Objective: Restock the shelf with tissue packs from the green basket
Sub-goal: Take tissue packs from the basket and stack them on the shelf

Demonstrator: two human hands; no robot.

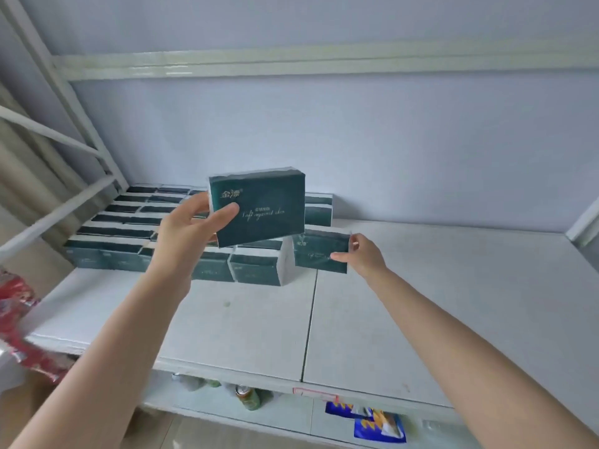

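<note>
Tissue packs: block of dark green, white-edged, plastic-wrapped tissue packs (123, 233) standing in close rows on the left rear part of the shelf, back row against the pale wall
Raised pack: one dark green rectangular tissue pack with gold lettering (262, 209), up in the air in front of the rows, printed face toward the camera, slightly tilted
Left hand (191, 228): grips the raised pack at its left end, thumb across the printed face, fingers curled behind
End pack: second dark green rectangular tissue pack (319, 254), on its long edge on the shelf at the right end of the front row, just beside the neighbouring pack; contact cannot be told
Right hand (364, 254): pinches the end pack by its right edge, thumb in front, fingertips at the top corner
Shelf: white flat board shelf (421, 303) with a dark seam running front to back, pale metal frame to the left
Lower tier: green drink can (248, 396); blue and yellow packets (379, 422) further right
Left margin: red crinkled wrapping (19, 319), blurred
</note>
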